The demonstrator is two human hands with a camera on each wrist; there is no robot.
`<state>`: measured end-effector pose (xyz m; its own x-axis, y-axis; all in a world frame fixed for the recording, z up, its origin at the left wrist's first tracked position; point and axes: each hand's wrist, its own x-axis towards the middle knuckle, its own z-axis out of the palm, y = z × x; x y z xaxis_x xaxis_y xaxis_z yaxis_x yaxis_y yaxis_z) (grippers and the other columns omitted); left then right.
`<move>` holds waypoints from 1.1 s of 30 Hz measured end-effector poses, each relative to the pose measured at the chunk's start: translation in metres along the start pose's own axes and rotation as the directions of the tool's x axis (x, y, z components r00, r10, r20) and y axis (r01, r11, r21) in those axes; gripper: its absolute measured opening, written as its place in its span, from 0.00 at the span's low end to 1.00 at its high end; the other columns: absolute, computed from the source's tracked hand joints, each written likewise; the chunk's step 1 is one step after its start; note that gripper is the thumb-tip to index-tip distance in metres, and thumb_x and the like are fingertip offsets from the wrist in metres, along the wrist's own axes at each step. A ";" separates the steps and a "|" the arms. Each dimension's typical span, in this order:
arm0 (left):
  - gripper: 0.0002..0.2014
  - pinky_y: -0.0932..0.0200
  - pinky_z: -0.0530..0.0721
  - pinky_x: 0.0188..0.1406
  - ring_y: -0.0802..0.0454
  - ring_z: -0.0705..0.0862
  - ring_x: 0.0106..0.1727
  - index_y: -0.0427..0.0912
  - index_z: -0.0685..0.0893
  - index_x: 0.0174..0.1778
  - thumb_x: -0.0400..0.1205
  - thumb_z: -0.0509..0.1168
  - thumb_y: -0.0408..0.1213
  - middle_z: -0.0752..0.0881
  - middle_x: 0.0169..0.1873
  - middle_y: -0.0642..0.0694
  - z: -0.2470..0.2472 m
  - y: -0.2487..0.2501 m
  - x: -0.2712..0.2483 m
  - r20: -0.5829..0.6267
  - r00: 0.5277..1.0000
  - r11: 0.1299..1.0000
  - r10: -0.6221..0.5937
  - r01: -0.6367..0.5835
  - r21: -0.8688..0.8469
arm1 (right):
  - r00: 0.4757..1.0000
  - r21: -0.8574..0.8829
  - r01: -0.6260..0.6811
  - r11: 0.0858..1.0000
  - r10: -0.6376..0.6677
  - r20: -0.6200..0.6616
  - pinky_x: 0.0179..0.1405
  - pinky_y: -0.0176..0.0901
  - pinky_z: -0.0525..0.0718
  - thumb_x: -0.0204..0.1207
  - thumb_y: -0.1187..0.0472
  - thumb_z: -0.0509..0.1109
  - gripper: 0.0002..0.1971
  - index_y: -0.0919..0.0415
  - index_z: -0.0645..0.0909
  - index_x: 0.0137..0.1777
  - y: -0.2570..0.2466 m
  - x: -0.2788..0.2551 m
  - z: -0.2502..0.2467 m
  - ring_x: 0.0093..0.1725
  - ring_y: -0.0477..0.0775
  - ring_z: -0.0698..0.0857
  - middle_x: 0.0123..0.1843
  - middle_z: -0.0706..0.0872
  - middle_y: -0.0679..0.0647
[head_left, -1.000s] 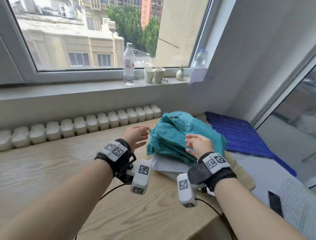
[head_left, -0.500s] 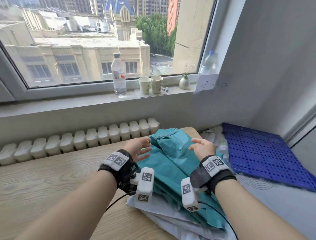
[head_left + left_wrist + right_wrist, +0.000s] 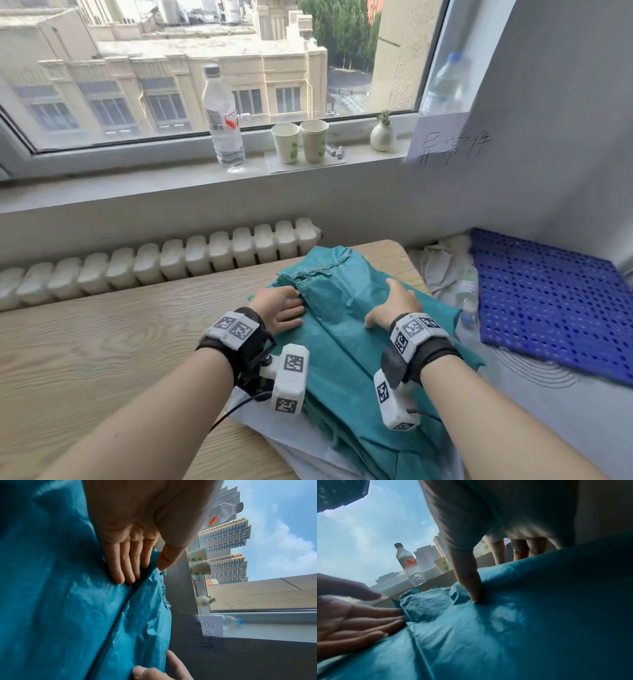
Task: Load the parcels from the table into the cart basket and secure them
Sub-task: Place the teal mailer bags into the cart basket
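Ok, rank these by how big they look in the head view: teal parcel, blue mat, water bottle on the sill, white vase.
1. teal parcel: largest, though it is also nearest the camera.
2. blue mat: partly cut off by the frame edge.
3. water bottle.
4. white vase: smallest.

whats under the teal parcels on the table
A white bag sticks out from under the teal parcels at the near edge, lying on the table. How far it reaches, and anything else below, is covered.

Flat left hand, fingers straight together; right hand palm-down alongside.
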<state>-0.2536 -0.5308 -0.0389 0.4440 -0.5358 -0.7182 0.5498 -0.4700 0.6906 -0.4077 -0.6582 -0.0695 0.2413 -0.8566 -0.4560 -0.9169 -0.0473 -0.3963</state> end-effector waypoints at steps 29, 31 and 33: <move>0.18 0.58 0.82 0.49 0.53 0.85 0.52 0.44 0.83 0.58 0.79 0.68 0.51 0.88 0.52 0.48 -0.151 0.022 -0.106 0.000 0.931 0.920 0.365 -0.361 0.152 | 0.908 0.913 -0.104 0.395 -0.337 0.249 0.49 0.57 0.85 0.79 0.65 0.61 0.07 0.66 0.79 0.45 -0.187 -0.149 0.015 0.40 0.60 0.82 0.35 0.83 0.62; 0.21 0.55 0.82 0.52 0.50 0.86 0.55 0.40 0.82 0.61 0.77 0.72 0.48 0.88 0.55 0.44 -0.175 0.019 -0.114 -0.060 0.921 0.916 0.385 -0.374 0.147 | 0.897 0.898 -0.071 0.435 -0.366 0.248 0.50 0.57 0.83 0.81 0.68 0.60 0.11 0.67 0.78 0.37 -0.196 -0.168 0.022 0.37 0.60 0.82 0.26 0.85 0.60; 0.17 0.56 0.86 0.46 0.50 0.88 0.48 0.36 0.84 0.55 0.75 0.74 0.41 0.89 0.52 0.40 -0.200 0.014 -0.123 -0.137 0.900 0.909 0.414 -0.400 0.116 | 0.884 0.870 -0.028 0.492 -0.394 0.251 0.41 0.50 0.80 0.82 0.69 0.59 0.15 0.64 0.74 0.33 -0.205 -0.186 0.028 0.32 0.56 0.77 0.21 0.81 0.58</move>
<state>-0.1588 -0.3311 0.0421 0.7243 -0.5803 -0.3723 0.2401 -0.2938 0.9252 -0.2554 -0.4747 0.0741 0.6543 -0.6096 -0.4475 -0.1815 0.4479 -0.8755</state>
